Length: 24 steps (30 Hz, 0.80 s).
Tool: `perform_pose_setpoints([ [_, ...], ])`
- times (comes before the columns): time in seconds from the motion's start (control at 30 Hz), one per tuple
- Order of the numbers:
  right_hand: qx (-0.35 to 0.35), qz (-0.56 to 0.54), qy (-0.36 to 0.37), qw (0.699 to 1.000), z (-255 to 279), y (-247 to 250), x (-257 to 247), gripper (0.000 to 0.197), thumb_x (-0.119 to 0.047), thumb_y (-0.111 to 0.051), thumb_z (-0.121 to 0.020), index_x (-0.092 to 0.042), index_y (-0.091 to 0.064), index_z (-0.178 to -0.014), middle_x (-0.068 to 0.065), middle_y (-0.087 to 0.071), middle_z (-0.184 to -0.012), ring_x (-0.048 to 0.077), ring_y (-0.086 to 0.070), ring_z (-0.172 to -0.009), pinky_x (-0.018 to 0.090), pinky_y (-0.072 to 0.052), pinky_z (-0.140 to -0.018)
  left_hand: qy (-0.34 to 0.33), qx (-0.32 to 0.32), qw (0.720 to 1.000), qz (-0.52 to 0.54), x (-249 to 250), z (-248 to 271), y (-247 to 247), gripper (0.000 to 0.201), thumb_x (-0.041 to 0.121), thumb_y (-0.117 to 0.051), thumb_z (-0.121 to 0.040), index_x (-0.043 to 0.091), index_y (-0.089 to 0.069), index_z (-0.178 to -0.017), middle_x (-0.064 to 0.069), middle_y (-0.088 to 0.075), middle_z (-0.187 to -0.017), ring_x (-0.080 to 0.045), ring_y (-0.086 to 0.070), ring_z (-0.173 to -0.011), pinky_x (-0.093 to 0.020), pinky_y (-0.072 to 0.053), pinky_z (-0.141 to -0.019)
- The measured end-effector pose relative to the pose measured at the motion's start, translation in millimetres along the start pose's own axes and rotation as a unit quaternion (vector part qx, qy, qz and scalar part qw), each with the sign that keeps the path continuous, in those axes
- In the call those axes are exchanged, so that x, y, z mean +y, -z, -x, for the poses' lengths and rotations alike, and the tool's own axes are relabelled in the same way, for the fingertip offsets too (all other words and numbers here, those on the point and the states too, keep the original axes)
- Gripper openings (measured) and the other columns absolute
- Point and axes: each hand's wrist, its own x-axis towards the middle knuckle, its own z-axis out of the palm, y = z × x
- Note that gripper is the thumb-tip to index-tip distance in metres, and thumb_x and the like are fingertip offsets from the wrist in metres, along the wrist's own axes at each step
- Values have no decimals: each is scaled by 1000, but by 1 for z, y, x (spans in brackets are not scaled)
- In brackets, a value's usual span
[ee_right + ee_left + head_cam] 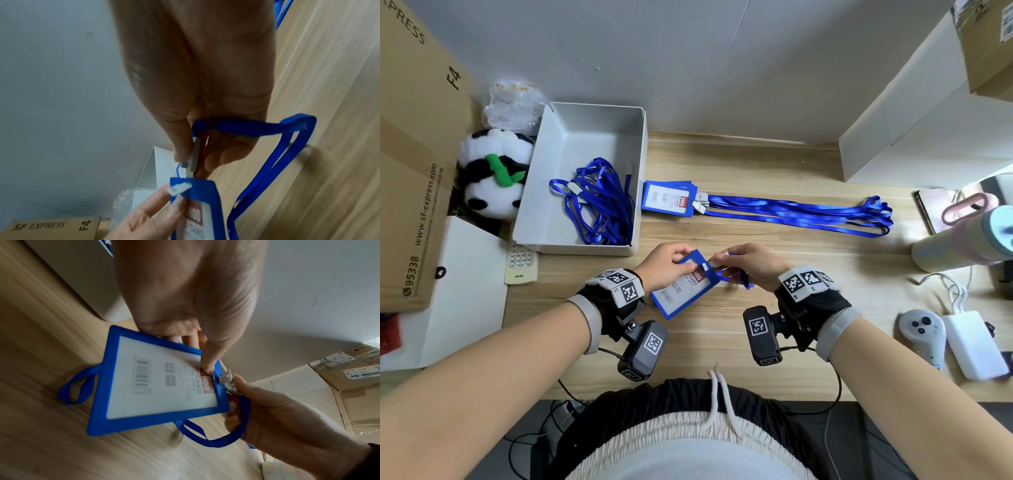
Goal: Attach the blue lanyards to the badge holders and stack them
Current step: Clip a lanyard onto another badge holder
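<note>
Two hands meet above the pale wood-grain table (774,164), close to its near edge. The left hand (666,265) pinches the top edge of a rectangular badge holder (683,291), thumb on the face and fingers curled behind; its frame is smooth, rigid blue plastic around a clear window over a white card with a red label and a barcode. The holder is tilted, its lower corner toward the tabletop. The right hand (753,265) pinches a small flat metal clip (192,160) between thumb and forefinger, right at the slot in the holder's top edge, where a translucent white strap tab (180,188) pokes through. From the clip a flat, satiny blue lanyard (267,170) loops down under the right palm onto the table.

Farther back, a stack of finished badge holders (669,198) lies flat just beside a white box (589,126), the attached ribbons (801,214) stretched out in long parallel loops to the right. The box is a shallow, matte, square-cornered tray holding a loose tangle of spare lanyards (599,202). Left of it sit a fuzzy black-and-white panda plush (493,178), crinkled clear plastic bags (513,102) and a brown corrugated carton (414,154). A cream remote control (520,263) lies at the box's near corner. At the right edge are a grey game controller (923,332) and a white power brick (974,346).
</note>
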Motion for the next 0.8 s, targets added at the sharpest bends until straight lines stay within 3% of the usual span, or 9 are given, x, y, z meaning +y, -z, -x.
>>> perform_pose_setpoints([
  [0.13, -1, 14, -6, 1000, 1, -7, 0, 28, -29, -47, -97, -9, -63, -87, 4, -63, -81, 8, -56, -61, 17, -45, -52, 7, -12, 1000, 3, 0, 2, -2, 18, 10, -58, -90, 9, -59, -108, -3, -66, -90, -8, -61, -74, -16, -47, -63],
  [0.23, -13, 69, -2, 998, 7, -10, -3, 34, -40, -52, -92, -9, -63, -95, 1, -64, -80, 7, -55, -59, 14, -41, -45, 8, -9, 1000, 8, -1, 3, -3, 20, 10, -59, -90, 9, -60, -109, -8, -68, -96, -10, -62, -77, -18, -48, -67],
  [0.37, 18, 175, 21, 984, 9, -8, -3, 17, -31, -63, -87, -16, -66, -94, -4, -61, -70, 5, -52, -57, 12, -33, -36, 16, 4, 1000, 6, -3, 4, -1, 23, 10, -59, -89, 7, -59, -112, -7, -68, -95, -9, -61, -73, -17, -48, -64],
  [0.47, 41, 150, 34, 987, 8, -7, -3, 14, -26, -60, -90, -14, -66, -90, -4, -59, -66, -1, -52, -45, 10, -33, -36, 28, 6, 999, 21, -3, 6, 1, 23, 14, -60, -89, 9, -58, -112, -2, -67, -89, -8, -61, -74, -16, -48, -63],
  [0.5, 47, 133, 41, 989, 8, -7, -4, 15, -25, -58, -92, -12, -64, -88, -3, -59, -66, -2, -52, -44, 9, -34, -37, 34, 3, 999, 29, -3, 6, 1, 24, 15, -60, -89, 8, -58, -112, -3, -67, -91, -9, -61, -76, -18, -48, -67],
  [0.6, 79, 105, 68, 989, 5, -3, -3, 19, -26, -53, -94, -12, -60, -83, -1, -59, -73, 6, -53, -61, 12, -44, -51, 50, -7, 998, 47, -4, 7, 5, 29, 17, -61, -89, 6, -58, -115, -7, -67, -100, -13, -63, -83, -21, -50, -74],
  [0.67, 120, 89, 79, 986, 3, 3, -2, 22, -25, -50, -96, -6, -59, -88, 3, -58, -76, 10, -51, -64, 16, -45, -56, 57, -5, 997, 55, -7, 8, 7, 29, 19, -63, -88, 9, -59, -115, -6, -67, -101, -12, -63, -84, -16, -50, -70],
  [0.73, 154, 83, 89, 981, 2, 11, 0, 25, -26, -50, -96, -5, -59, -86, 5, -56, -74, 12, -51, -63, 19, -46, -57, 68, 5, 996, 63, -11, 10, 9, 30, 21, -63, -88, 13, -59, -116, -2, -68, -96, -5, -62, -74, -13, -48, -61],
  [0.8, 169, 73, 101, 978, 2, 16, 1, 25, -24, -51, -95, -7, -58, -78, 4, -55, -69, 12, -51, -60, 21, -49, -58, 81, 22, 993, 86, -13, 12, 9, 30, 22, -63, -87, 14, -60, -116, 0, -68, -88, 0, -61, -60, -14, -48, -60],
])
